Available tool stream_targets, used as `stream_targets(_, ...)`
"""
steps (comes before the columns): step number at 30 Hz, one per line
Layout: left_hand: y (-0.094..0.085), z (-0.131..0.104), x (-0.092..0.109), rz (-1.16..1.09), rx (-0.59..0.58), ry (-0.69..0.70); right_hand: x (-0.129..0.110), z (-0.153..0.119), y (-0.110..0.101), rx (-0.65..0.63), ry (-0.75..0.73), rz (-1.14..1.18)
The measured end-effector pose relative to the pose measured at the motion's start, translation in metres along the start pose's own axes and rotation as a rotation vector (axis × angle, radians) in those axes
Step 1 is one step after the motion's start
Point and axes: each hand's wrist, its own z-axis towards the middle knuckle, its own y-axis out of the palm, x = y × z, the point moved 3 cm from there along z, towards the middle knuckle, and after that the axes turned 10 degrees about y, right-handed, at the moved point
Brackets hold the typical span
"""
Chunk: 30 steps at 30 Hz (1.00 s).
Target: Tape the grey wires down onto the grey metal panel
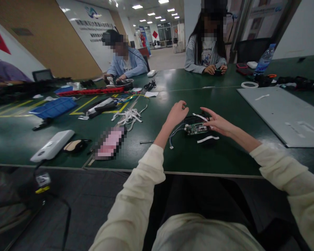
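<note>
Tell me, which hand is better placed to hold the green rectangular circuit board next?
Probably the right hand: its fingers are at the right end of the circuit board, though touch is hard to tell. The left hand hovers apart, toward its far left corner.

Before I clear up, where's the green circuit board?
The board lies right of centre in the head view, beside the bare right hand, just beyond a narrow white strip.

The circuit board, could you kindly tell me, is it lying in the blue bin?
No, the circuit board is by the right hand, apart from the blue bin.
</note>
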Motion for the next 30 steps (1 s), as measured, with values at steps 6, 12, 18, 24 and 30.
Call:
stream_targets(6,0.047,-0.001,-0.041,-0.025,-0.15,0.013,0.0,0.0,-0.004,0.098,0.037,-0.197)
stream_targets(12,0.047,-0.011,-0.047,0.036,-0.175,0.145,-0.003,0.005,-0.027,0.16,0.12,-0.584)
stream_targets(18,0.044,-0.01,-0.053,0.053,-0.164,0.135,0.001,0.007,-0.035,0.109,0.168,-0.554)
stream_targets(24,0.043,-0.013,-0.053,0.056,-0.147,0.134,-0.006,-0.003,-0.039,0.073,0.184,-0.609)
stream_targets(30,0.043,-0.015,-0.052,0.048,-0.142,0.131,-0.027,-0.017,-0.137,0.496,0.084,-0.501)
